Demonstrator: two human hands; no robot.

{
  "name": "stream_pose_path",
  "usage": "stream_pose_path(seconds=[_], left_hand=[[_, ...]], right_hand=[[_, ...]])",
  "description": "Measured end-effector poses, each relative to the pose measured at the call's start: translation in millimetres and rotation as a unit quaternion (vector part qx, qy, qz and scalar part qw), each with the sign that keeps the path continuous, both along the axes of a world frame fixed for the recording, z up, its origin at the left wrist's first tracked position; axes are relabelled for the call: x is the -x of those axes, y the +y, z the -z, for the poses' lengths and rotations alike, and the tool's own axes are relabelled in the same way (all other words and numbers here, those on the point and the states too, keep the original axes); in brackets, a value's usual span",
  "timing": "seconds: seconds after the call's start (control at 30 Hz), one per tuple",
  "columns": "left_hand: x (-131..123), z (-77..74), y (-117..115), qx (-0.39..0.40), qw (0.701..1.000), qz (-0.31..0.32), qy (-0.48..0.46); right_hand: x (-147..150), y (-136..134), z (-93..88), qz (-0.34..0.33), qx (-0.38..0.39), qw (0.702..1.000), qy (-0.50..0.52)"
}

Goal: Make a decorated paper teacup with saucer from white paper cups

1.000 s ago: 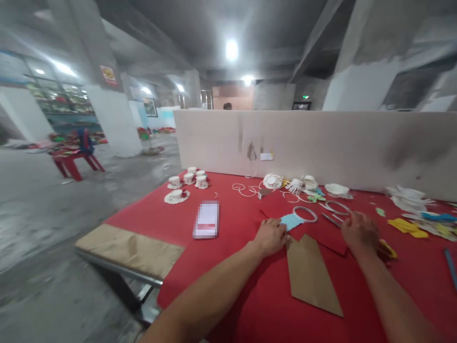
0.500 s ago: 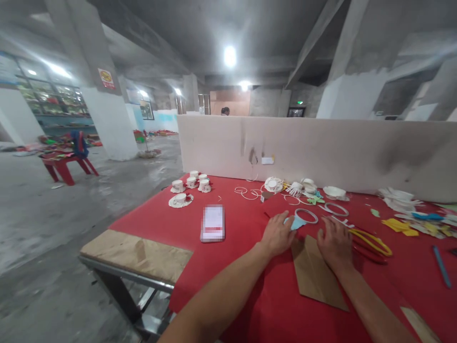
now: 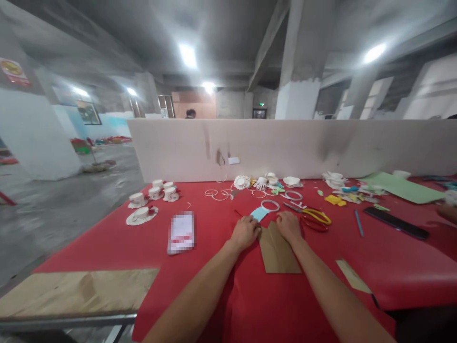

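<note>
A folded piece of brown cardboard [image 3: 280,252] lies on the red table cover in front of me, a crease running down it. My left hand [image 3: 246,232] is closed at its upper left corner, fingers curled in. At the upper right corner my right hand [image 3: 289,226] is closed too, the fingertips partly hidden. Just beyond the hands lie a light blue piece of paper [image 3: 259,214] and a white tape ring [image 3: 270,206]. Right of my right hand are yellow-handled scissors [image 3: 317,215] with a red-handled tool [image 3: 314,225] beside them.
Several small white cups on saucers [image 3: 142,214] stand at the left, behind a phone [image 3: 182,233]. White paper cups and scraps [image 3: 262,182] line the foot of a pale partition [image 3: 278,143]. A blue pen [image 3: 359,223] and a dark phone-like slab [image 3: 396,223] lie right; another person's hand [image 3: 448,211] shows there.
My view has swung to the right, bringing the dark slab and green sheet into sight. My hands have drawn in at the cardboard's upper corners, fingers more curled, and the cardboard sits straighter.
</note>
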State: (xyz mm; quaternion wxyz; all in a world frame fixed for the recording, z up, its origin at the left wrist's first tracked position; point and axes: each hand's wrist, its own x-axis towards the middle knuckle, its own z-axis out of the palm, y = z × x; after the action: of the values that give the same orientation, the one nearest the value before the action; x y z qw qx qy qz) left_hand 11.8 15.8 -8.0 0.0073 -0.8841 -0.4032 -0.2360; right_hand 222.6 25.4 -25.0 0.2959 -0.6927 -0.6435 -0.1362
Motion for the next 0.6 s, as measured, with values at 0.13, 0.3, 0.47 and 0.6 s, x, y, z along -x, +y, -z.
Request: stream_pose_path(seconds=[0.13, 0.3, 0.47, 0.6], left_hand=[[3.3, -3.3, 0.2, 0.010, 1.000, -0.026, 0.000], [4.3, -6.8, -2.0, 0.023, 0.999, -0.033, 0.017], [2.3, -5.2, -1.3, 0.003, 0.999, -0.037, -0.009], [1.9, -5.0, 0.2, -0.025, 0.997, -0.052, -0.045]], right_hand=[[-18.7, 3.6, 2.4, 0.047, -0.066, 0.994, 0.069], [-30.0, 5.1, 5.4, 0.050, -0.112, 0.986, 0.114], [-3.8, -1.8, -1.4, -0.041, -0.131, 0.990, 0.024], [28.9, 9.7, -12.3, -0.133, -0.048, 0.984, -0.111]])
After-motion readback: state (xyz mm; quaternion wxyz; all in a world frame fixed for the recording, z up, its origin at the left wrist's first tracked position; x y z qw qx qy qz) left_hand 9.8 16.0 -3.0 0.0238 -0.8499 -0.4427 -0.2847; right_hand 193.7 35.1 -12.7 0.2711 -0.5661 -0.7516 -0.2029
